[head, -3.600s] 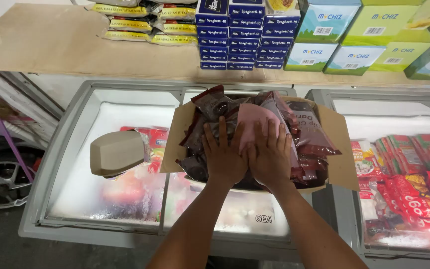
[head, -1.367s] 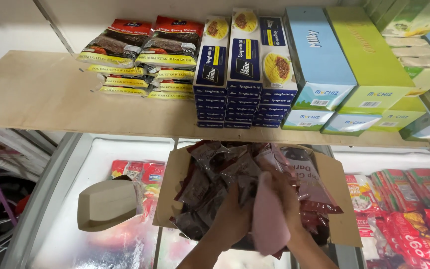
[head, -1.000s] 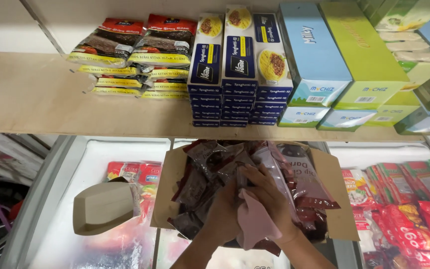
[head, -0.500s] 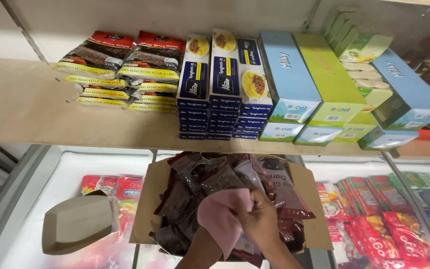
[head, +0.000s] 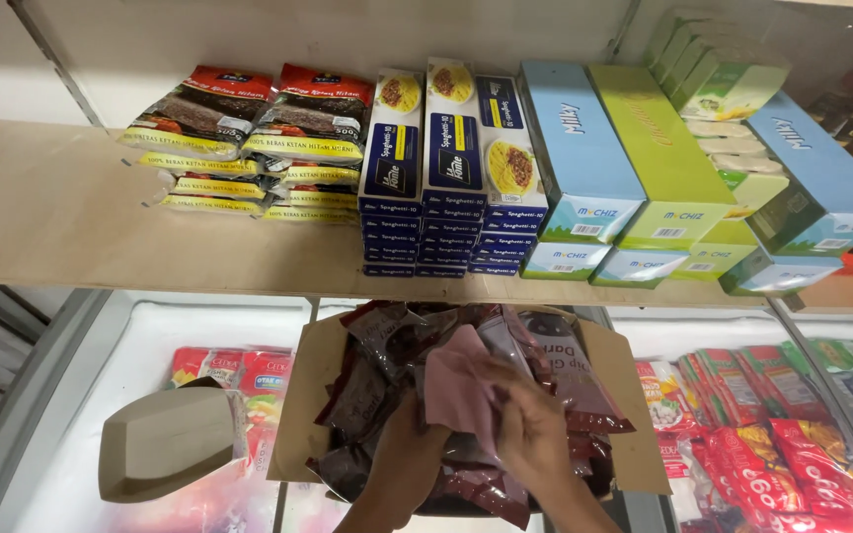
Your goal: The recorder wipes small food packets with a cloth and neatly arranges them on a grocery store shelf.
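Observation:
An open cardboard box (head: 300, 415) full of dark red packets (head: 367, 385) rests on top of a glass-lidded chest freezer (head: 91, 341). Both my hands are inside the box. My left hand (head: 409, 456) and my right hand (head: 535, 434) together grip a pink packet (head: 458, 387), lifted a little above the dark red ones. My forearms come up from the bottom edge of the view.
A wooden shelf (head: 61, 227) above holds stacked rice bags (head: 239, 133), dark blue spaghetti boxes (head: 446, 178), and long blue and green cartons (head: 634, 178). A loose cardboard flap (head: 170, 456) lies on the freezer lid. Red frozen-food packs (head: 772, 444) fill the right freezer.
The view has tilted upward, showing more of the shelf. My hands went from pressing flat on the packets to lifting the pink packet out of the pile.

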